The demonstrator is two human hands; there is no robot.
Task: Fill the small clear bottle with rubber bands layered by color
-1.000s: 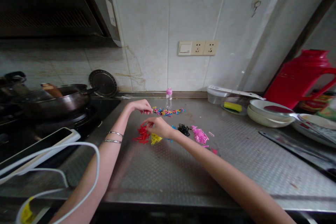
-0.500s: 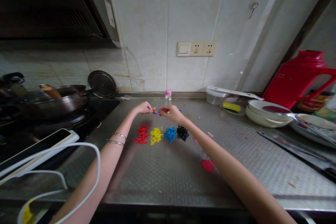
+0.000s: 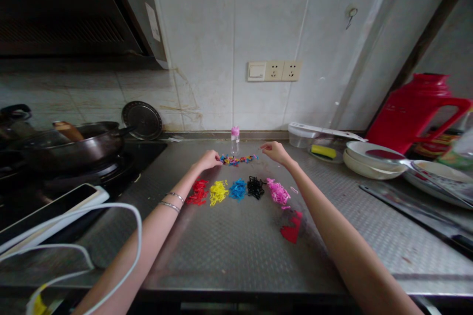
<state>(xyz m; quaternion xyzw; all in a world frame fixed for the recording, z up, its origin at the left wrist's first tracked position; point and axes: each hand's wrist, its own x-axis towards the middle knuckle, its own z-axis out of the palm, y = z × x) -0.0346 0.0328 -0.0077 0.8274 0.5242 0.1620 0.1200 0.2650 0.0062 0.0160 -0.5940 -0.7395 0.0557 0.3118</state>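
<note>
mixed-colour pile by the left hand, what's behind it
Behind the mixed-colour pile stands a clear bottle with a pink cap, then the tiled wall. The counter directly under the pile is covered; the bottle's base is unclear.

No text readable; marks (image 3: 391, 107) on red thermos (image 3: 410, 114) too small.

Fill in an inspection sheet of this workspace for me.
Surface: textured metal counter, small brown mark at right.
Job's things: red pile, yellow pile, blue pile, black pile, pink pile; mixed-colour row behind.
Clutter: bottle, red flat item, bowls, knife.
Grips: left hand pinches the row's left end; right hand is past its right end, contents unclear.
Cables: white cable loops at front left.
Surroundings: pan on left, flask on right, wall sockets behind.
</note>
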